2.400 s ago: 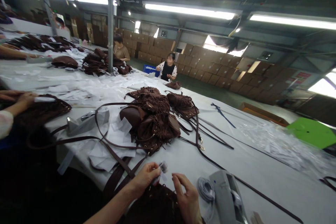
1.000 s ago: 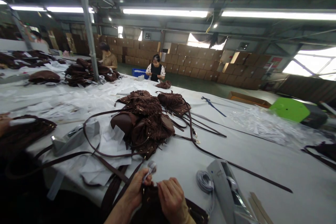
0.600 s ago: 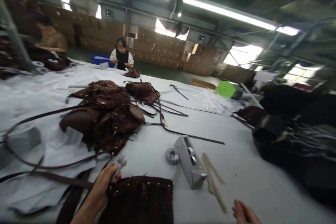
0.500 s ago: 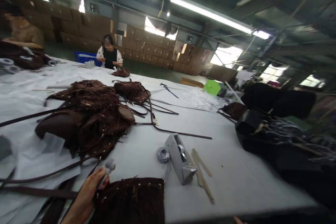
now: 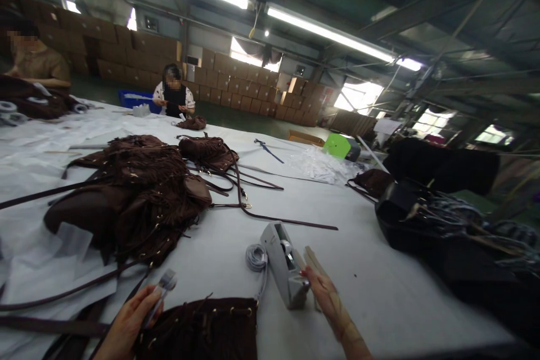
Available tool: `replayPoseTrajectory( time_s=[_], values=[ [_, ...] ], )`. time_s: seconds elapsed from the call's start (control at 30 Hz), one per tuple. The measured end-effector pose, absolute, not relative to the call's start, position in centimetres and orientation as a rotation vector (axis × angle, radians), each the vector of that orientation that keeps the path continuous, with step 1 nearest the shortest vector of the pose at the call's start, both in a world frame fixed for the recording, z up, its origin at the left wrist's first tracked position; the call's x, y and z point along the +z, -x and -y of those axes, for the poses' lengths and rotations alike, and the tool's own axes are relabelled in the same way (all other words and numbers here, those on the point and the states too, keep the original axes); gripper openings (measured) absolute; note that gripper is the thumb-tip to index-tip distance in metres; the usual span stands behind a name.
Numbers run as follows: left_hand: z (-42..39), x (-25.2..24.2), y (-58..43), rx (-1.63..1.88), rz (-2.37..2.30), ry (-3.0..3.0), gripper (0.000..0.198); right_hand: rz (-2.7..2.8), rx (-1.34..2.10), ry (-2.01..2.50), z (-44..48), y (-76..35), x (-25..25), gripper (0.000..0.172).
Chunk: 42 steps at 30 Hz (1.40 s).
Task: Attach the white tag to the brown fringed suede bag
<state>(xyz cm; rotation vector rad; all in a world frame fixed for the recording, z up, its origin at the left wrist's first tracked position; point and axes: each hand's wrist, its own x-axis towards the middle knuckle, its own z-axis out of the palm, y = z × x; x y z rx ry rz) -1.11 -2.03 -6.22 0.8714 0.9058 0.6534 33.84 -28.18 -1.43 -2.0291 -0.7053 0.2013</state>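
Observation:
My left hand (image 5: 134, 318) is closed around a small grey piece in clear plastic (image 5: 166, 283), above the left edge of a dark brown fringed bag (image 5: 211, 326) with eyelets along its top. To the right stands a grey tape dispenser (image 5: 280, 261). My right hand (image 5: 323, 289) has its fingertips pinched at the dispenser's front, cutting end; whatever lies between them is too small to make out. A coil of pale cord (image 5: 256, 257) lies against the dispenser's left side. Beige strips (image 5: 314, 261) lie partly under my right hand.
Brown fringed bags (image 5: 143, 180) and straps (image 5: 295, 224) lie heaped at left centre on the white table (image 5: 358, 315). Clear plastic bags (image 5: 324, 163) lie farther back. A black pile with cords (image 5: 422, 236) borders the right. Two people (image 5: 172, 93) work across the table.
My right hand has come up from the bottom edge to the front end of the tape dispenser. My left hand keeps its hold on the plastic-wrapped piece; the view has shifted slightly.

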Motion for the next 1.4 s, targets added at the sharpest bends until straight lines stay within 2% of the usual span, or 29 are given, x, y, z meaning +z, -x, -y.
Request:
replayPoseTrajectory(
  time_s=[0.2, 0.53, 0.63, 0.77, 0.87, 1.1, 1.23, 1.4],
  values=[
    [1.9, -6.5, 1.1, 0.657, -0.875, -0.932, 0.049, 0.576, 0.426, 1.971, 27.7, -33.4, -1.2, 0.053],
    [1.6, -6.6, 1.4, 0.623, -0.918, -0.845, 0.056, 0.338, 0.261, 1.96, 30.4, -31.8, -1.2, 0.049],
    [1.3, -7.4, 1.6, 0.607, -0.898, -0.87, 0.054, 0.311, 0.256, 1.977, 31.4, -30.8, -2.3, 0.051],
    [1.3, -7.8, 1.7, 0.557, -0.906, -0.847, 0.061, 0.301, 0.257, 2.007, 31.3, -30.1, -4.1, 0.061],
    [1.4, -7.6, 1.7, 0.578, -0.882, -0.885, 0.055, 0.308, 0.219, 2.054, 30.7, -30.2, -4.8, 0.064],
    [1.7, -7.3, 1.7, 0.592, -0.796, -0.981, 0.045, 0.331, 0.136, 2.19, 29.8, -30.7, -4.8, 0.054],
    [1.7, -7.1, 1.6, 0.599, -0.765, -1.009, 0.044, 0.328, 0.125, 2.245, 29.8, -31.1, -5.1, 0.053],
    [1.9, -7.2, 1.6, 0.61, -0.743, -1.029, 0.046, 0.313, 0.123, 2.321, 31.6, -30.2, -5.3, 0.043]
  ],
)
